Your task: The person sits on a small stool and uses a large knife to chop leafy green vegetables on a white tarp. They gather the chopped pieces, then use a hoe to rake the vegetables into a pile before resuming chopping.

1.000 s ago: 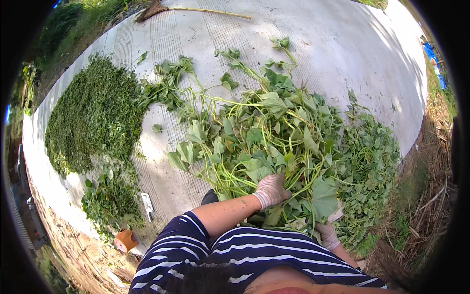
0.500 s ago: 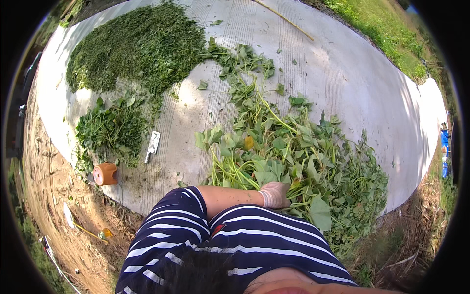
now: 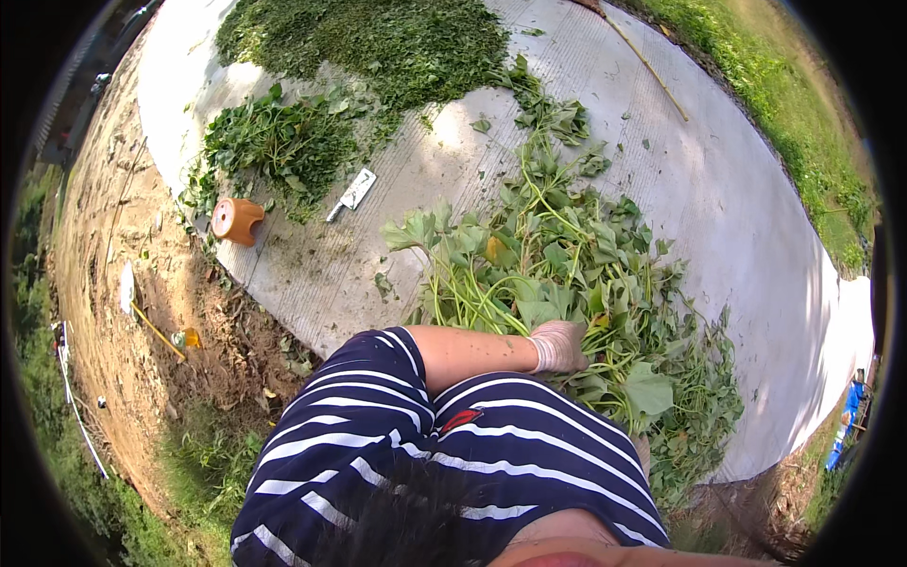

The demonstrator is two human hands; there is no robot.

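My left hand (image 3: 558, 347), in a pale glove, reaches across my body into a heap of long-stemmed green leafy vines (image 3: 567, 255), which look like sweet potato vines. Its fingers are closed round the stems, the tips partly hidden by leaves. The bundle spreads away from me over the concrete, with a few yellow leaves in it. My right hand does not show; my striped shirt and the vines cover that side. Ahead to the left, a cleaver (image 3: 356, 191) with a pale, broad blade lies flat on the concrete, apart from my hand.
A small orange-brown stool (image 3: 236, 221) stands at the slab's left edge. Beyond it are a loose leafy pile (image 3: 274, 142) and a wide heap of chopped greens (image 3: 378, 42). A long stick (image 3: 647, 66) lies far right. Bare soil (image 3: 189, 293) borders the concrete slab (image 3: 765, 255).
My view has turned and shifted, so the cleaver, stool and chopped heap sit farther up and right. The left hand stays in the vines, still gripping them.
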